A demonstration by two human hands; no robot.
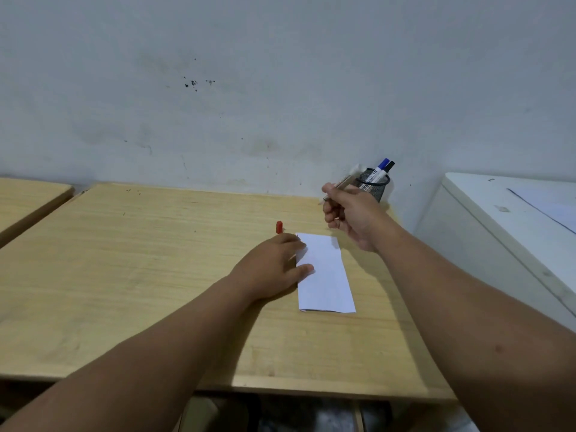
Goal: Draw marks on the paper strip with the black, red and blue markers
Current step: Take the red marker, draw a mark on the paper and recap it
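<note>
A white paper strip [327,275] lies on the wooden table [140,275], right of centre. My left hand [274,266] rests flat on the strip's left edge, fingers spread. A red marker cap [279,227] stands upright just beyond that hand. My right hand [349,213] hovers above the table behind the strip, closed around an uncapped marker [343,182] that is blurred; its colour cannot be read. The blue marker [381,168] and the black marker [388,167] stand in a mesh cup [375,185] at the back right, against the wall.
A white cabinet [498,229] stands to the right of the table, higher than its top. A second wooden table [28,198] adjoins at the far left. The wall [280,88] runs directly behind the table.
</note>
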